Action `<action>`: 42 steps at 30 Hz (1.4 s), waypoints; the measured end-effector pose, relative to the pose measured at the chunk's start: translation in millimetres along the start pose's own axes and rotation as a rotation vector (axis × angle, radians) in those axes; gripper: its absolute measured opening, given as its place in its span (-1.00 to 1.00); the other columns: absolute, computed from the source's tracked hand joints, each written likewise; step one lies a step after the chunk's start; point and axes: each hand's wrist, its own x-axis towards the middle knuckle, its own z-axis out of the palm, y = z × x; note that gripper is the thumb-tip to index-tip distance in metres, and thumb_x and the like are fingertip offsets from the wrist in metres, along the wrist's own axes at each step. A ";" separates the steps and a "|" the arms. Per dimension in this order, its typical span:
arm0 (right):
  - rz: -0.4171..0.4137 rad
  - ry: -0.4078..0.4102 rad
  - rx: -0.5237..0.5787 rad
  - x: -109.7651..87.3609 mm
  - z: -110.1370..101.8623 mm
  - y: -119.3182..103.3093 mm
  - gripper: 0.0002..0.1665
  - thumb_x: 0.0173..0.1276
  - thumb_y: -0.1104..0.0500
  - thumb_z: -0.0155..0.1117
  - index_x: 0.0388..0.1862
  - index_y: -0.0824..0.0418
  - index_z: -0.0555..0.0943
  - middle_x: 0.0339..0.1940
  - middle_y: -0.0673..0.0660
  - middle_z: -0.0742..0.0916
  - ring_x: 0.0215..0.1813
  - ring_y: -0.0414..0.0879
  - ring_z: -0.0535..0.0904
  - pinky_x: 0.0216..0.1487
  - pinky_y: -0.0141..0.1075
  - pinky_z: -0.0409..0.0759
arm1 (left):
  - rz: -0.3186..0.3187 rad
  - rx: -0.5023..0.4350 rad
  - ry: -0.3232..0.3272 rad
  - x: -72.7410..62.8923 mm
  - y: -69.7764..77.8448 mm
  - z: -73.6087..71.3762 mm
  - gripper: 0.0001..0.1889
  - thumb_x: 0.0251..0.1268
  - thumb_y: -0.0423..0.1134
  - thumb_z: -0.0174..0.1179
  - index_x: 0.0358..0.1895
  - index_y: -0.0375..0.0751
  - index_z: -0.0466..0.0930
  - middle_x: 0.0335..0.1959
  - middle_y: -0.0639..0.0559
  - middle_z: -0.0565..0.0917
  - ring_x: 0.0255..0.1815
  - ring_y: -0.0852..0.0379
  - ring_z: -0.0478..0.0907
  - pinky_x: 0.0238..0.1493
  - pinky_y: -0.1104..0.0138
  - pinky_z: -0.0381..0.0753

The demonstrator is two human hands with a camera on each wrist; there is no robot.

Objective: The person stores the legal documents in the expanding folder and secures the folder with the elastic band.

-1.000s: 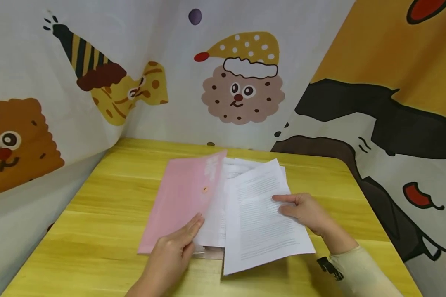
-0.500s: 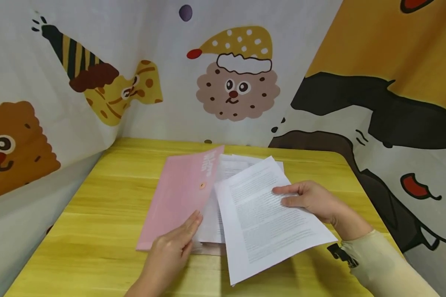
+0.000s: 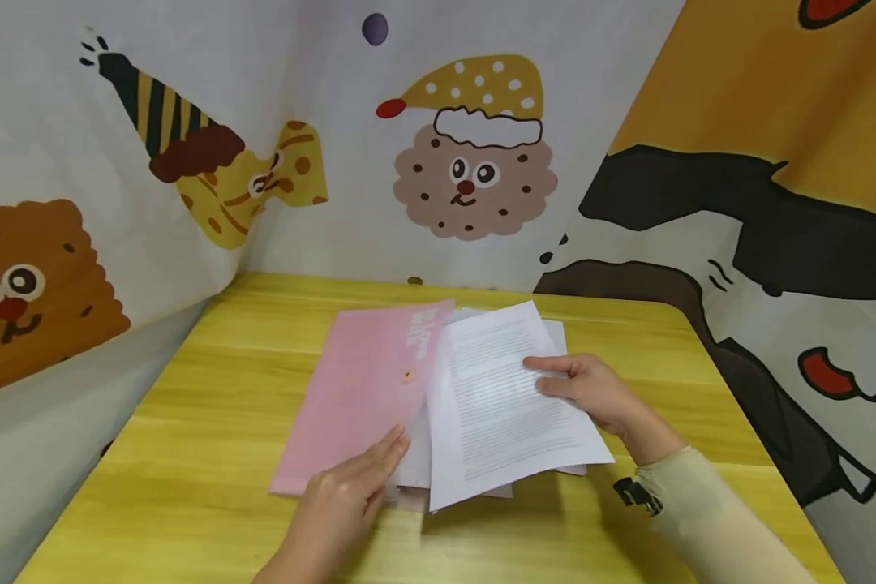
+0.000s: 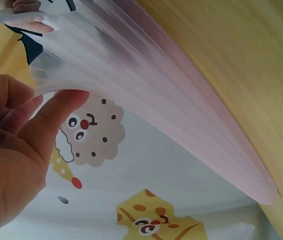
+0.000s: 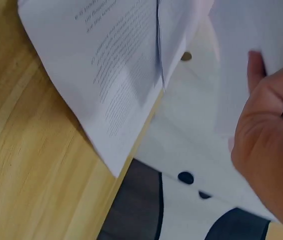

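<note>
A pink document folder with white lettering and a small round button lies on the table. My left hand pinches its near right edge between thumb and fingers. In the left wrist view the folder's pleated side spreads out from that hand. My right hand holds a printed sheet by its right side, tilted above the table; whether it is one sheet or a few, I cannot tell. More printed paper shows underneath in the right wrist view, partly hidden by the held sheet.
The yellow wood-grain table extends around the folder on all sides. Behind it hangs a white cloth printed with cartoon biscuits and other figures. A black clip sits at the right sleeve.
The held sheet first swung right and towards me, then came back left and away, closer over the folder. My left hand has stayed at the folder's edge.
</note>
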 end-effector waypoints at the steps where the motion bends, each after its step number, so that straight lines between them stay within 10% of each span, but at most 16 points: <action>1: -0.007 -0.036 0.024 -0.5 -4.5 2.4 -0.37 0.56 0.19 0.36 0.54 0.29 0.51 0.12 0.21 0.85 -0.16 -0.02 0.86 -0.15 -0.20 0.90 | -0.003 -0.009 0.007 0.9 0.2 0.2 -0.23 -0.20 -0.49 0.66 0.29 -0.18 0.74 0.32 -0.02 0.73 0.03 0.05 0.85 -0.03 0.27 0.85; 8: -0.033 -0.314 0.138 -1.3 -20.4 10.6 -0.43 0.62 0.29 0.23 0.54 0.35 0.49 0.18 0.20 0.84 -0.06 0.02 0.88 -0.07 -0.17 0.90 | 0.000 -0.025 -0.001 1.0 0.2 -2.0 -0.25 -0.18 -0.47 0.65 0.29 -0.16 0.74 0.32 -0.01 0.73 0.04 0.03 0.85 0.01 0.22 0.85; 19: -0.013 0.184 -0.087 22.6 24.2 27.6 -0.43 0.58 0.10 0.35 0.50 0.20 0.58 0.61 0.15 0.54 0.58 0.11 0.42 0.20 -0.47 0.66 | 0.035 -0.018 -0.099 2.1 2.9 0.1 -0.32 -0.14 -0.42 0.62 0.24 -0.09 0.78 0.28 0.07 0.77 0.06 0.11 0.85 0.02 0.26 0.86; 23: -0.029 0.261 -0.123 19.7 42.9 27.2 -0.47 0.58 0.13 0.33 0.47 0.16 0.62 0.55 0.17 0.61 0.39 0.05 0.56 0.05 -0.54 0.62 | 0.027 -0.013 -0.117 3.9 5.1 0.2 -0.31 -0.14 -0.44 0.61 0.25 -0.11 0.77 0.29 0.07 0.76 0.09 0.13 0.83 0.03 0.26 0.86; 29: -0.040 0.324 -0.108 14.8 74.6 22.1 -0.51 0.60 0.21 0.27 0.46 0.20 0.62 0.46 0.30 0.66 -0.40 -0.18 0.54 -0.37 -0.47 0.58 | 0.008 -0.030 -0.135 6.6 10.1 1.8 -0.28 -0.11 -0.45 0.63 0.29 -0.13 0.75 0.34 0.07 0.74 0.14 0.13 0.81 0.04 0.26 0.86; 32: -0.050 0.250 -0.115 16.3 92.7 19.6 -0.50 0.64 0.24 0.18 0.49 0.29 0.57 0.45 0.33 0.67 -0.06 -0.08 0.80 0.01 -0.30 0.81 | 0.013 -0.065 -0.132 7.8 13.1 4.2 -0.27 -0.10 -0.48 0.61 0.30 -0.12 0.74 0.34 0.04 0.73 0.16 0.11 0.81 0.08 0.26 0.85; 36: -0.077 0.182 -0.158 24.7 110.8 13.8 -0.51 0.67 0.25 0.10 0.48 0.35 0.56 0.45 0.26 0.68 0.43 0.09 0.64 0.49 0.00 0.64 | 0.076 -0.106 -0.106 8.1 16.5 7.2 -0.38 0.04 -0.46 0.53 0.29 -0.15 0.74 0.30 -0.02 0.75 0.13 0.08 0.82 0.06 0.27 0.84; 42: -0.055 0.074 -0.057 42.5 127.9 11.7 -0.57 0.62 0.27 0.05 0.31 0.47 0.61 -0.14 0.28 0.85 -0.24 -0.05 0.80 -0.23 -0.19 0.84 | 0.124 -0.173 -0.039 7.4 21.9 11.0 -0.46 0.15 -0.42 0.42 0.28 -0.21 0.74 0.28 -0.08 0.76 0.13 0.05 0.82 0.09 0.32 0.82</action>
